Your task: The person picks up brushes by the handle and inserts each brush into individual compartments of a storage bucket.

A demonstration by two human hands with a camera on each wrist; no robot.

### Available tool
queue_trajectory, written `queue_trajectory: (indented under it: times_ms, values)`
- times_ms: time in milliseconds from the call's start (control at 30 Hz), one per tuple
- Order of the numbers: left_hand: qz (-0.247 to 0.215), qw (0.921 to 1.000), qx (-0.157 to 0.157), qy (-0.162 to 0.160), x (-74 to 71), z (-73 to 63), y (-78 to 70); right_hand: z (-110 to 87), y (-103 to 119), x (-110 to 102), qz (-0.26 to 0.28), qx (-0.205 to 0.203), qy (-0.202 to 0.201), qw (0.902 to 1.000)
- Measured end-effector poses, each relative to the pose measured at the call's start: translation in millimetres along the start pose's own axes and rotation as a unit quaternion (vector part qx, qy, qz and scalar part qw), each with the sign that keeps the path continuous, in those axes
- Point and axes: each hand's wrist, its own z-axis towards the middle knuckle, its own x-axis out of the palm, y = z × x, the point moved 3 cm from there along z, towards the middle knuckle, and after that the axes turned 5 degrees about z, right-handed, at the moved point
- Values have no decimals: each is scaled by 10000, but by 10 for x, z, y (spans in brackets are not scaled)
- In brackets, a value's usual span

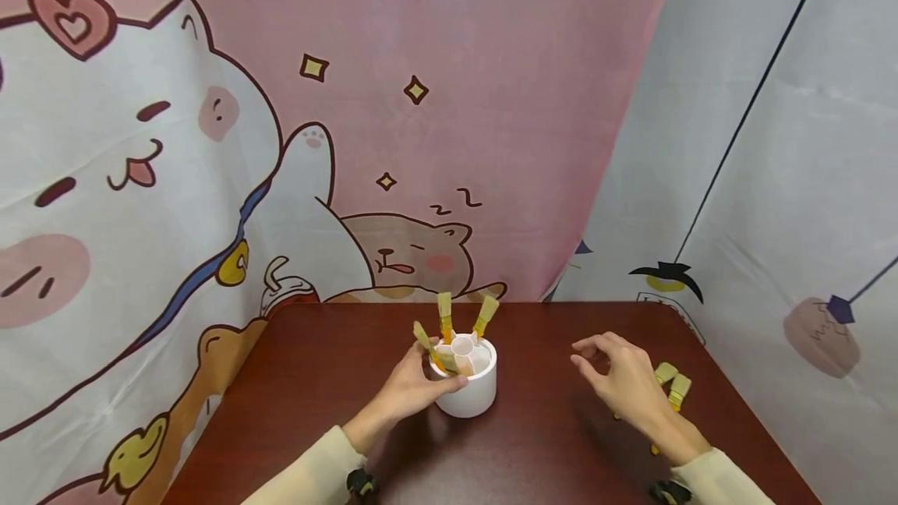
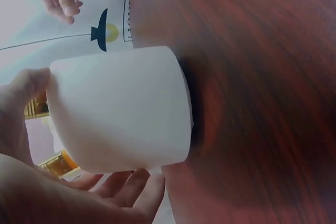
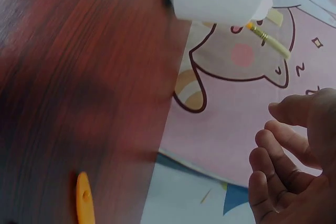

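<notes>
The white cup (image 1: 468, 388) stands on the bench (image 1: 547, 450), held by the left hand (image 1: 414, 388), fingers curled round its side. Three brushes (image 1: 445, 318) stick up from it. The right hand (image 1: 624, 384) hovers well to its right, loosely open and empty. Just beyond that hand lie what seem two more brushes (image 1: 672, 384).

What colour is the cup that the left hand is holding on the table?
The cup is plain white, held by the left hand; the left wrist view shows it best.
</notes>
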Motion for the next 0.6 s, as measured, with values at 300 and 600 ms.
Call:
queue_trajectory:
  times_ms: [300, 600]
  values:
    - [-267, 9984, 173, 475, -27, 77, 66, -69, -208, -116, -260, 226, 70, 9994]
    - [-228, 9980, 153, 576, -47, 99, 76, -144, -374, -261, -416, 579, 175, 9973]
